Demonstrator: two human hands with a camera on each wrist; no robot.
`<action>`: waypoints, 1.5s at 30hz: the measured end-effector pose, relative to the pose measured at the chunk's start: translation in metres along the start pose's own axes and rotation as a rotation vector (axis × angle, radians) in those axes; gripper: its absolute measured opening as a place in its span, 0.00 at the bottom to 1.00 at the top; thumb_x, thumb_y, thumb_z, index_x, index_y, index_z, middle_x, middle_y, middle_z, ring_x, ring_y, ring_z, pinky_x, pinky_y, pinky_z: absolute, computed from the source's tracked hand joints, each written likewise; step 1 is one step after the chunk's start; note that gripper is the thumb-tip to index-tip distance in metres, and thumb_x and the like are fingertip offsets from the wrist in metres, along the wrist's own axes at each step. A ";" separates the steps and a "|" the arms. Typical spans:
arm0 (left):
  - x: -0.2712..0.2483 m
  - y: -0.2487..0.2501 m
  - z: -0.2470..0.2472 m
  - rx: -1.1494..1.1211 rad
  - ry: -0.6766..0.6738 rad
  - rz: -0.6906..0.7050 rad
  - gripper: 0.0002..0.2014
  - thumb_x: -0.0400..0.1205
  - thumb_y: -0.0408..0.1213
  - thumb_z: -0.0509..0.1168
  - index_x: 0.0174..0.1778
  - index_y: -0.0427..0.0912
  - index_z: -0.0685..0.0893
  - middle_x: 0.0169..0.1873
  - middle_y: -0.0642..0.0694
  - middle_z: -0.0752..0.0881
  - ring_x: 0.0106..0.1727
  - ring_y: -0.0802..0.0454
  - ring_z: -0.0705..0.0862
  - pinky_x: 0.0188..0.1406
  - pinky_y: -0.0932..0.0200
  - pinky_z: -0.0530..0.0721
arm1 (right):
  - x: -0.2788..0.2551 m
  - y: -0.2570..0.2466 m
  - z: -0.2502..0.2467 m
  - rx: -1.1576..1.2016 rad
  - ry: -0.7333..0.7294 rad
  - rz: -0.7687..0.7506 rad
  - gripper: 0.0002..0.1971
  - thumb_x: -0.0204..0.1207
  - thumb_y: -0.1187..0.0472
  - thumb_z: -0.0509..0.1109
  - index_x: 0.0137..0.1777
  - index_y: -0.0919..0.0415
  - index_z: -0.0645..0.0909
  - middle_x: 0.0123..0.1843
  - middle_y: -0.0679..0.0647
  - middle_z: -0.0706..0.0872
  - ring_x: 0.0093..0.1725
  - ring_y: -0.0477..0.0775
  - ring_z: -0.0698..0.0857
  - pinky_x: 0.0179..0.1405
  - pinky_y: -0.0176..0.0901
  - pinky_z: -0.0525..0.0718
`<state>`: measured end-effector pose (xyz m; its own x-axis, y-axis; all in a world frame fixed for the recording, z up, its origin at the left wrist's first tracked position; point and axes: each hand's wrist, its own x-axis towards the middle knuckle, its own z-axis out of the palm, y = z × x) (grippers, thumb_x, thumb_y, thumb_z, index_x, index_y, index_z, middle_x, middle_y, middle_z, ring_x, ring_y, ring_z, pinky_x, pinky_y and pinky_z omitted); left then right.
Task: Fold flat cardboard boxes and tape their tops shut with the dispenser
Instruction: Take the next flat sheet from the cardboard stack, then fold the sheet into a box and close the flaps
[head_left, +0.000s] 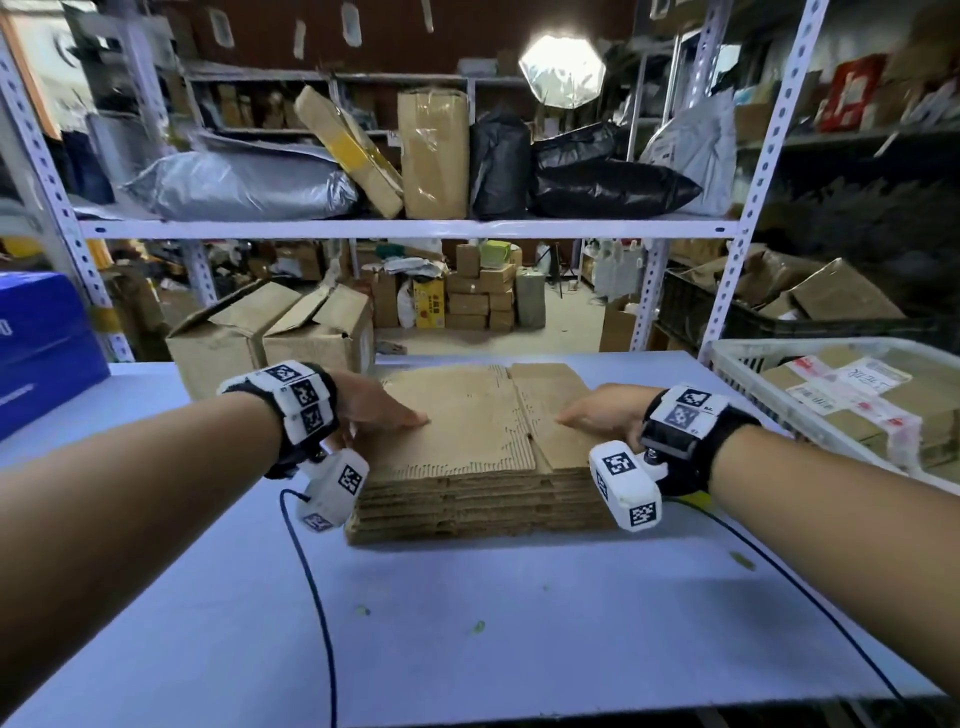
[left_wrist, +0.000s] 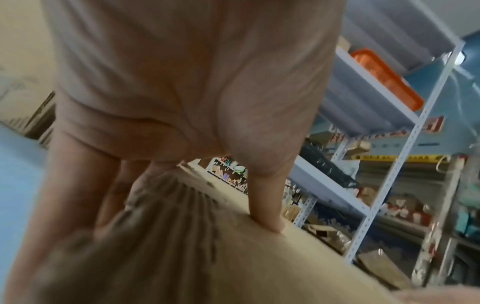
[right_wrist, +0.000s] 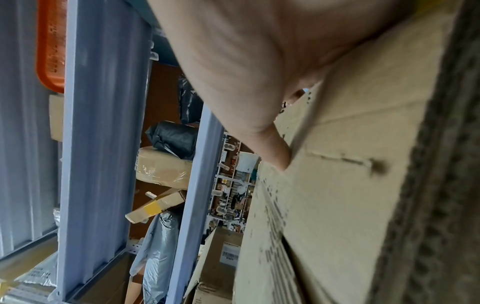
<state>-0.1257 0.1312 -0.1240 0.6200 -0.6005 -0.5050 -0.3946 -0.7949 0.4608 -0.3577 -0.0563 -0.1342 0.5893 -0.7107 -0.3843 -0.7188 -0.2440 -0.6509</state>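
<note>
A stack of flat cardboard boxes (head_left: 467, 431) lies in the middle of the pale blue table (head_left: 467, 623). My left hand (head_left: 387, 408) grips the stack's left edge. Its thumb (left_wrist: 267, 211) presses on the top sheet (left_wrist: 259, 267), and its fingers (left_wrist: 78, 185) run down the side of the layers. My right hand (head_left: 597, 415) holds the right edge the same way, with its thumb (right_wrist: 272, 148) on the top sheet (right_wrist: 337, 205) and its fingers hidden behind the cardboard. How many sheets each hand holds cannot be told. No tape dispenser is in view.
Two open cardboard boxes (head_left: 270, 338) stand at the table's back left, and a blue box (head_left: 41, 343) sits at the far left. A white basket (head_left: 737, 364) of parcels sits at the right. Metal shelf uprights (head_left: 737, 249) rise behind the table. Black cables (head_left: 311, 597) trail over the near part of the table.
</note>
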 end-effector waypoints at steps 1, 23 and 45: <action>0.001 -0.001 0.001 0.015 -0.002 0.007 0.54 0.60 0.72 0.74 0.74 0.36 0.75 0.66 0.33 0.79 0.63 0.35 0.84 0.62 0.41 0.87 | 0.000 0.001 0.001 0.012 0.002 0.008 0.28 0.84 0.49 0.68 0.74 0.70 0.73 0.70 0.67 0.81 0.67 0.67 0.84 0.70 0.62 0.81; -0.049 -0.030 0.020 -0.138 -0.124 -0.067 0.42 0.67 0.56 0.78 0.70 0.32 0.75 0.66 0.35 0.80 0.63 0.37 0.82 0.45 0.47 0.91 | -0.034 0.018 0.004 -0.013 -0.096 0.080 0.29 0.78 0.45 0.74 0.70 0.65 0.75 0.63 0.63 0.82 0.57 0.63 0.86 0.57 0.56 0.87; -0.094 0.002 -0.051 -0.471 -0.069 0.317 0.37 0.74 0.64 0.70 0.72 0.42 0.80 0.60 0.37 0.90 0.58 0.36 0.90 0.60 0.38 0.86 | -0.050 -0.026 -0.042 0.730 -0.032 -0.302 0.13 0.83 0.56 0.69 0.64 0.60 0.85 0.53 0.58 0.93 0.49 0.57 0.92 0.45 0.48 0.90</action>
<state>-0.1499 0.1899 -0.0381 0.4689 -0.8200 -0.3282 -0.1997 -0.4604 0.8650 -0.3835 -0.0425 -0.0701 0.7387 -0.6606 -0.1343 -0.1092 0.0793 -0.9908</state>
